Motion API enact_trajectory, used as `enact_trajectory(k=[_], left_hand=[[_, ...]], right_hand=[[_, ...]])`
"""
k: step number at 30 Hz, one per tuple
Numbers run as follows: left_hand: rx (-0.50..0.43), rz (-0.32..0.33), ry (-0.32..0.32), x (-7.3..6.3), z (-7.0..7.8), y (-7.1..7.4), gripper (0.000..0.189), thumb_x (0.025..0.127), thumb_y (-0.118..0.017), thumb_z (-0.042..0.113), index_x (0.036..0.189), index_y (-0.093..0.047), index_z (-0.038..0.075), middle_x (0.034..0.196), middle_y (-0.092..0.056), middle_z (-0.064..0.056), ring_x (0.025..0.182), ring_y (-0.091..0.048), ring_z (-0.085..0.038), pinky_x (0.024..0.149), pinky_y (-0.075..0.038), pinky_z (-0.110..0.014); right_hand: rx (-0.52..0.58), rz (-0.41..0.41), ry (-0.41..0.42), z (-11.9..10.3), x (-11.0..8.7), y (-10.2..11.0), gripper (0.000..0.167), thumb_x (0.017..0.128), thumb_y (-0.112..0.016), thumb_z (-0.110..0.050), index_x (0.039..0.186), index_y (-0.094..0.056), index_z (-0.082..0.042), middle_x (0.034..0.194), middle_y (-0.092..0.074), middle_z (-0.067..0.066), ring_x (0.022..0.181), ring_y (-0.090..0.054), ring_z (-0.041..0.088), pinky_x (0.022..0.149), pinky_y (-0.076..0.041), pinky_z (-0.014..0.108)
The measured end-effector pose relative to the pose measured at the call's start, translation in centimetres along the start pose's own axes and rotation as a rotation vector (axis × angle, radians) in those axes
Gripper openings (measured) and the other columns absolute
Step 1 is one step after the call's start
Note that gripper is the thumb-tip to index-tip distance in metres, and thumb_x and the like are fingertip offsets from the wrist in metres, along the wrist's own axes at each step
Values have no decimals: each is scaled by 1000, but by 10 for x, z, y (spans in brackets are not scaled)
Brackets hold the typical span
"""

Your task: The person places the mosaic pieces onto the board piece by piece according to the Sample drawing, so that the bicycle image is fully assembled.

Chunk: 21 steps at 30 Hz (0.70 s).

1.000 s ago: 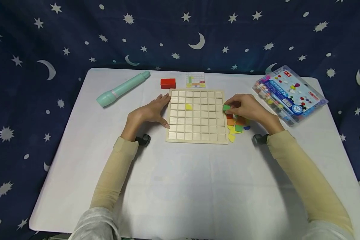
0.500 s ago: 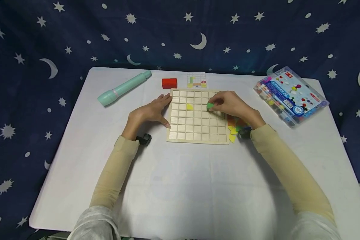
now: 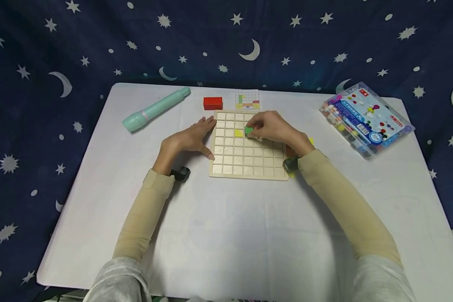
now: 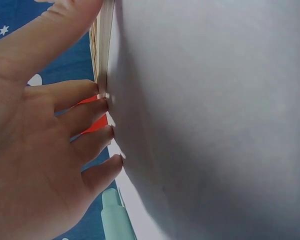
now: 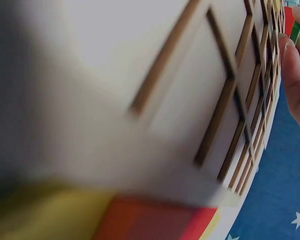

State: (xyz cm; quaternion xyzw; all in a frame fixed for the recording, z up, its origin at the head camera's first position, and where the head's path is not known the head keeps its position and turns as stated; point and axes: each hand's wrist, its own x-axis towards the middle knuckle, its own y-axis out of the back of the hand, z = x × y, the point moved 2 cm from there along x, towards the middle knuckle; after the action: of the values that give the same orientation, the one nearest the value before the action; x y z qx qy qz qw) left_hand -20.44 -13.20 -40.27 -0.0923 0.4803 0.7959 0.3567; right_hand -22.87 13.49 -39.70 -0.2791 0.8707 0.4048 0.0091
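Note:
A wooden grid board (image 3: 234, 160) lies flat on the white table. One yellow piece (image 3: 238, 133) with a curved edge sits in a cell in its upper left part. Just right of that piece, my right hand (image 3: 273, 128) pinches a small green square piece (image 3: 248, 131) between thumb and fingers over the board; whether the piece touches the board I cannot tell. My left hand (image 3: 190, 136) rests along the board's left edge, fingers spread and thumb extended, with the fingertips (image 4: 102, 105) against or close to the side in the left wrist view.
Behind the board lie a red block (image 3: 213, 103) and a printed grid card (image 3: 247, 100). A mint-green tube (image 3: 156, 110) is at the back left, a clear plastic case (image 3: 366, 119) at the back right. Coloured pieces (image 5: 155, 220) by the board's right edge are mostly hidden by my right arm.
My right hand has carried the green piece leftward from the loose pieces at the board's right edge to beside the yellow piece. The left hand has stayed in place.

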Motion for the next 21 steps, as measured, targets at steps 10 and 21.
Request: enact_trajectory(k=[10, 21], left_hand=[[-5, -5, 11, -1, 1, 1, 128, 75, -93, 32, 167, -7, 14, 175, 4, -3, 161, 9, -26, 130, -6, -53], [0, -7, -7, -2, 0, 3, 127, 76, -92, 35, 167, -7, 13, 175, 4, -4, 161, 9, -27, 130, -6, -52]], right_hand=[[-22, -18, 58, -13, 14, -7, 34, 89, -80, -15, 121, -75, -4, 112, -73, 13, 94, -65, 23, 83, -52, 35], [-32, -58, 54, -26, 24, -12, 35, 91, -78, -16, 124, -74, -4, 115, -73, 13, 98, -65, 23, 86, -53, 37]])
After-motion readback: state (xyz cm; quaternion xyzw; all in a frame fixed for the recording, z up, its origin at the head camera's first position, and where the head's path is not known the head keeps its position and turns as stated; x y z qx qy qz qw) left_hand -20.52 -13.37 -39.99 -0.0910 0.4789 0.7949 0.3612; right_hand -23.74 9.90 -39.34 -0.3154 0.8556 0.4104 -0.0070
